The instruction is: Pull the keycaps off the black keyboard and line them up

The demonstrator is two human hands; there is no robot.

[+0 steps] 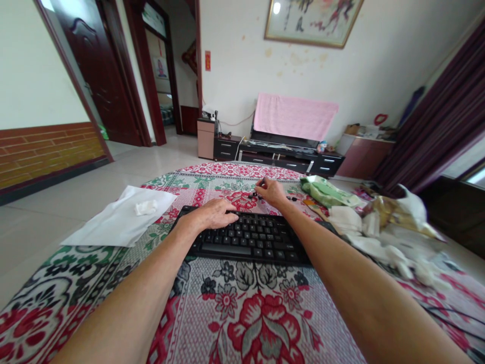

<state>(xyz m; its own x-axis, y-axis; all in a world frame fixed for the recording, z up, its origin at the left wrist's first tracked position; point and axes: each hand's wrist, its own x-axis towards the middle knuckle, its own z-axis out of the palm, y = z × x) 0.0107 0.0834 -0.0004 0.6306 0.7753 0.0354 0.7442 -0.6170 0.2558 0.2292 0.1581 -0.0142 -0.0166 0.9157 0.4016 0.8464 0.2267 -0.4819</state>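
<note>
While the black plastic keyboard (250, 236) sat mostly keyed on the flower-clothed counter (265, 323), small black bits (250, 196) lay loose beyond.
My right grip (272, 192) pinched a dark piece (262, 181); my left grip (215, 214) rested, fingers parted, on the keyboard.

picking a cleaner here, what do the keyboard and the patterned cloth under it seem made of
Keyboard: probably plastic, black and mostly matte, going by its moulded look and faint sheen. Patterned cloth: likely woven fabric, matte, from its weave-like texture; fibre unclear.
</note>
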